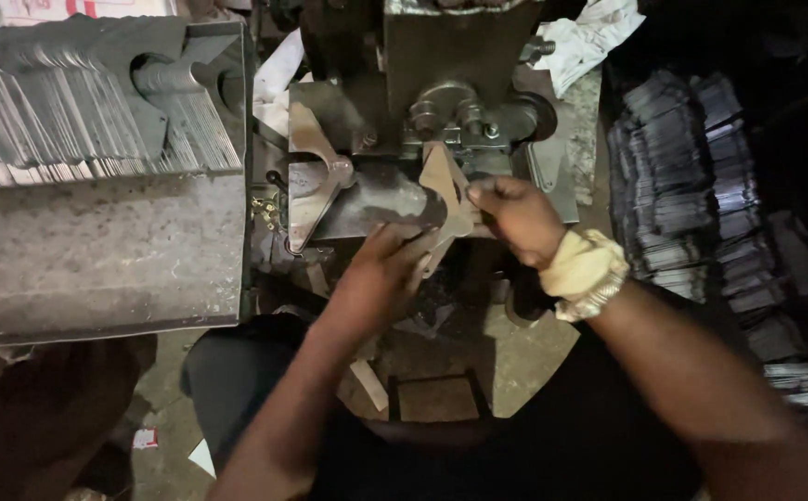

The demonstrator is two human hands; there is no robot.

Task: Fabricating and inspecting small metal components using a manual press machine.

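A flat, tan metal blank [445,190] with a curved cut-out stands against the front of a dark press machine [441,65]. My right hand [515,218] pinches its right edge; a cloth wrap and a metal watch sit on that wrist. My left hand [387,269] grips the blank's lower end from below. A second, similar blank [316,172] leans on the machine's bed to the left, untouched.
A grey metal tray [97,250] at the left carries a long row of stacked blanks [79,111]. Piles of dark finished pieces [691,195] lie at the right. A white rag [589,37] hangs behind the machine. Scraps litter the concrete floor [524,357].
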